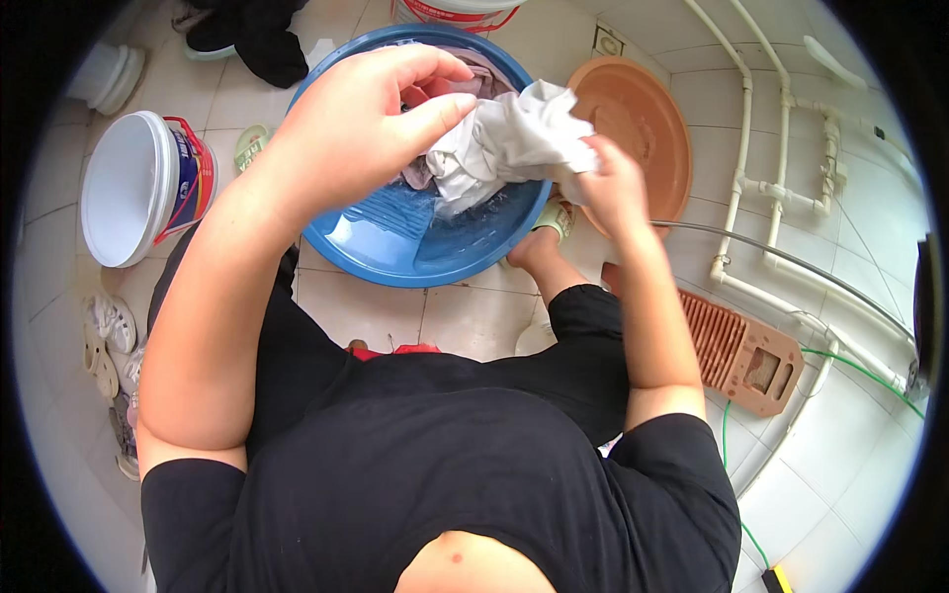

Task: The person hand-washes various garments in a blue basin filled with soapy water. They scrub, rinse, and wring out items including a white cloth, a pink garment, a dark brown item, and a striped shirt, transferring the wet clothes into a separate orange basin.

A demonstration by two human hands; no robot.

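A blue plastic basin (pixel 395 269) with a ridged scrubbing area built into its near left side stands in front of me. Over it hangs a bunched white wet-looking cloth (pixel 524 133), whose exact kind I cannot make out. My right hand (pixel 615 188), slightly blurred, grips the cloth's right end above the basin's right rim. My left hand (pixel 361 124) is raised over the basin's left part, thumb and fingers apart around a gap, with nothing visible in it. Pale pinkish laundry (pixel 479 71) lies in the basin, partly hidden behind my left hand. Some water shows below the cloth.
An orange basin (pixel 657 148) stands right of the blue one. A brown washboard (pixel 727 341) lies near white wall pipes (pixel 743 148). At left are a white bucket (pixel 124 188), shoes (pixel 109 331) and dark clothing (pixel 267 44). Another bucket (pixel 460 12) stands beyond.
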